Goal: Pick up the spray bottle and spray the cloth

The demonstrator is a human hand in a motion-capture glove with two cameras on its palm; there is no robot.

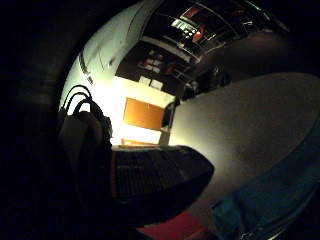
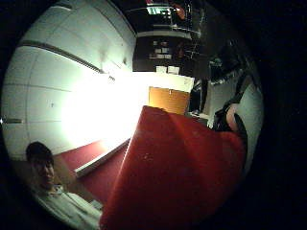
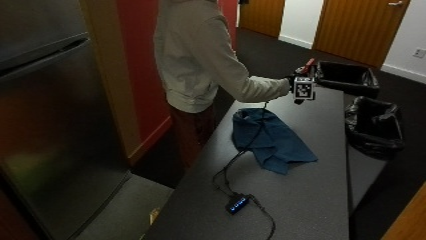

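- Spray bottle (image 3: 307,66), red, is up off the counter (image 3: 313,200); my gloved right hand (image 3: 297,86) is wrapped around it, held out past the far end of the cloth (image 3: 271,140).
- In the thumb-side palm view its red body (image 2: 177,177) fills most of the frame, close against the palm.
- I judge the main risk is aim: the hand sits beyond the cloth rather than over it, so a squeeze from here could wet the bare counter instead.
- I cannot see which way the nozzle points; if it faces away, the mist misses altogether.
- A cable runs across the counter to a small hub (image 3: 238,204) near the cloth; stray spray reaching it worries me.
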